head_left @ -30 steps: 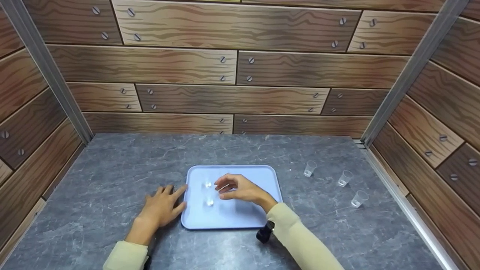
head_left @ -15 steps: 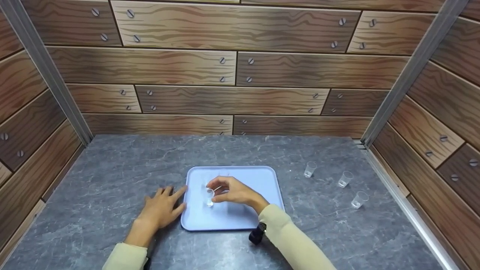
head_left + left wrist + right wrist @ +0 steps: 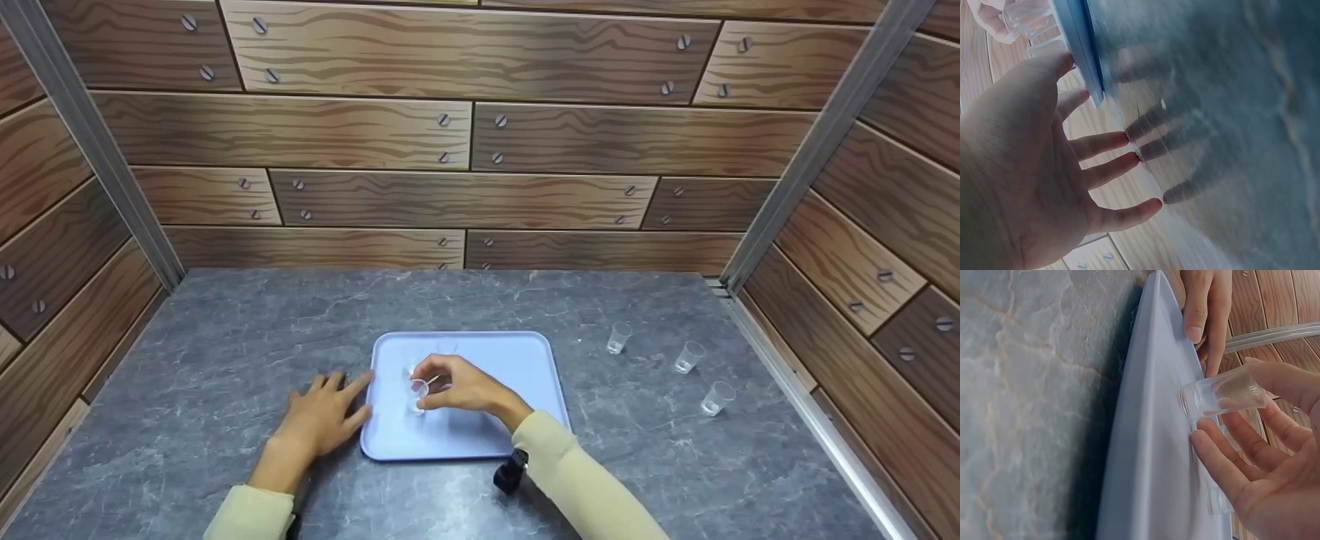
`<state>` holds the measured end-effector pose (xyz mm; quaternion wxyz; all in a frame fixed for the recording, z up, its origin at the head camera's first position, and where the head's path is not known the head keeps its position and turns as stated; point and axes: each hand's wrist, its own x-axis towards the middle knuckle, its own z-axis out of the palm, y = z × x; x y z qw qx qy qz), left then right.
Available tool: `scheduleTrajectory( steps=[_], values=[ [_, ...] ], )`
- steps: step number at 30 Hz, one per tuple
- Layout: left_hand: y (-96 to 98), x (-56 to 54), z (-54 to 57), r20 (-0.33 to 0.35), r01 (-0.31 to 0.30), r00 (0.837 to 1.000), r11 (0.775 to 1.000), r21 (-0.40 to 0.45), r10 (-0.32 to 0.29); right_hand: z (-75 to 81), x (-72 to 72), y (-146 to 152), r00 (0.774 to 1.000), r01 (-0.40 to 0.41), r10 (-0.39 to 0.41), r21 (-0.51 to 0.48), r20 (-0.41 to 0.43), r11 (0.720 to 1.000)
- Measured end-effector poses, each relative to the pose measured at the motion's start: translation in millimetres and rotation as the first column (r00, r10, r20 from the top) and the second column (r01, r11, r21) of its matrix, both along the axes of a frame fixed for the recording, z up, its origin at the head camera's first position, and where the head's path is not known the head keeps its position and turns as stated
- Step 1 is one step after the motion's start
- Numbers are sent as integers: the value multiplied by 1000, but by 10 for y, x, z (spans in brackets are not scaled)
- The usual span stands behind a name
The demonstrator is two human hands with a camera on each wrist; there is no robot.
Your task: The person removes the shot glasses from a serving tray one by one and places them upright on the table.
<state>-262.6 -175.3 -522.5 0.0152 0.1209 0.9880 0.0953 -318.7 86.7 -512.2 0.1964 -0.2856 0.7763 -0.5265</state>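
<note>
Blue tray [image 3: 480, 436], cup [image 3: 1207, 398] mouth-up, axis vertical

Held roughly upright in the right grip [image 3: 461, 384]: a small, clear, thick-bottomed glass [image 3: 1225, 394], mouth uppermost, flaring slightly toward the rim, base down at the surface of the tray [image 3: 487, 439]. Lying flat beneath that grip: pale blue, rectangular, round-cornered, low-rimmed, touched along its left edge by the left grip [image 3: 321, 416].

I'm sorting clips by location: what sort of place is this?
Probably a small staged work booth: a plank-patterned back wall, metal corner post and marbled grey tabletop suggest it.
</note>
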Motion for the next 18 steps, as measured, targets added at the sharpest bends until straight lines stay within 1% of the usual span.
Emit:
scheduleTrajectory(
  steps=[9, 18],
  values=[
    [12, 6, 7, 5, 1, 1000, 1000, 8, -1, -3, 38, -2, 1000, 1, -1, 14, -24, 1000],
    [2, 8, 14, 4, 0, 1000, 1000, 5, 0, 13, 55, 29, 998, -46, 47, 15, -42, 999]
  ],
)
